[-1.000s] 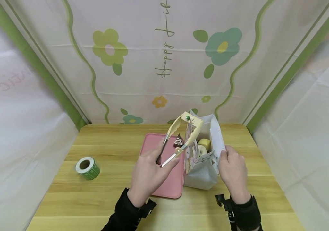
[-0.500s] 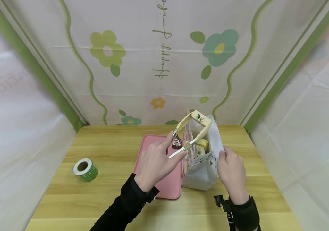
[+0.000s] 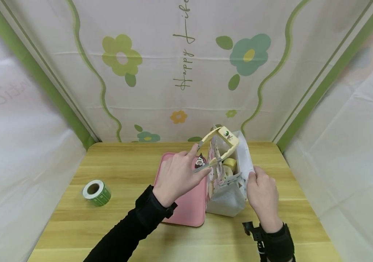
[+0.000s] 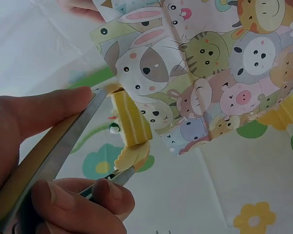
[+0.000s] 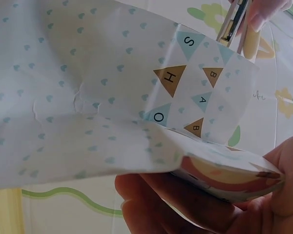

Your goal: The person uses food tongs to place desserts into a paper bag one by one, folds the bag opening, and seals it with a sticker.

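My left hand (image 3: pixel 178 178) grips a pair of tongs (image 3: pixel 213 161) with cream scalloped ends. Between those ends is a small toy-like cake slice (image 3: pixel 228 135) with a green and white topping; in the left wrist view the slice (image 4: pixel 132 119) shows yellow layers. The tongs hold it above the mouth of a paper gift bag (image 3: pixel 226 201) printed with cartoon animals. With bent fingers, my right hand (image 3: pixel 263 196) pinches the bag's right upper edge. Inside the bag sit a yellow round piece (image 3: pixel 230 163) and a paler ring-shaped one (image 3: pixel 227 171); its bottom is hidden.
A pink tray (image 3: pixel 189 209) lies left of the bag, under my left hand, with a dark chocolate cake piece (image 3: pixel 200 161) near its far right corner. A roll of green labels (image 3: pixel 97 193) sits on the wooden table (image 3: pixel 121 160) at left. Fabric walls enclose the table.
The tongs with the cake slice have moved right, from over the tray side of the bag to over its opening, then dipped slightly. My right hand keeps its hold on the bag.
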A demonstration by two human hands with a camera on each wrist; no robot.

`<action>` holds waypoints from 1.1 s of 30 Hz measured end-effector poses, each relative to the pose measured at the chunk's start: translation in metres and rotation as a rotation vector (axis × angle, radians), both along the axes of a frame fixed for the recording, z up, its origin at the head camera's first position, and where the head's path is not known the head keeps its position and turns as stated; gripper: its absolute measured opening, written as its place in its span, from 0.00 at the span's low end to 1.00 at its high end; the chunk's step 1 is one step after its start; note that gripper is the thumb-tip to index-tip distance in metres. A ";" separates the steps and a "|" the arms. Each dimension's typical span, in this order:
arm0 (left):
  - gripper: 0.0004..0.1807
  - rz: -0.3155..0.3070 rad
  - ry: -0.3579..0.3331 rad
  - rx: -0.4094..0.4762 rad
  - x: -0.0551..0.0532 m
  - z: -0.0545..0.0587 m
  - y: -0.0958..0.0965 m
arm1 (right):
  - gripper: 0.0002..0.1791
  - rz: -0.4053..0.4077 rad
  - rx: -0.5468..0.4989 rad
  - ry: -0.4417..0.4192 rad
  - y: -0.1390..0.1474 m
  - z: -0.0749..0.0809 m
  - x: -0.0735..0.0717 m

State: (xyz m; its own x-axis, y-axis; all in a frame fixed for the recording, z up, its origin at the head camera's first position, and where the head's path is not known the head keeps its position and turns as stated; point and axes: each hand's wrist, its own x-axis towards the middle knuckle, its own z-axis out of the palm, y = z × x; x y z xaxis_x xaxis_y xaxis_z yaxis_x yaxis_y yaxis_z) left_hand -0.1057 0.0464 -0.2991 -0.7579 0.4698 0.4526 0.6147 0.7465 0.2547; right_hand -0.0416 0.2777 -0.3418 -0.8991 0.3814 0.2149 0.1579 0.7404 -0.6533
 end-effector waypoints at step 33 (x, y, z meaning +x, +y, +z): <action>0.46 0.348 -0.480 0.216 -0.039 -0.107 -0.041 | 0.20 0.009 -0.014 -0.009 -0.002 0.000 -0.001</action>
State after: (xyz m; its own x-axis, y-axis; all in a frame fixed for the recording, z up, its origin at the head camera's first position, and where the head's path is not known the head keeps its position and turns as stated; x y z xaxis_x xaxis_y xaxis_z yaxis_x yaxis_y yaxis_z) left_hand -0.1443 0.0052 -0.4064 -0.9922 0.0946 0.0812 0.1246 0.7833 0.6091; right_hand -0.0422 0.2754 -0.3422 -0.9043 0.3760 0.2020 0.1568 0.7328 -0.6621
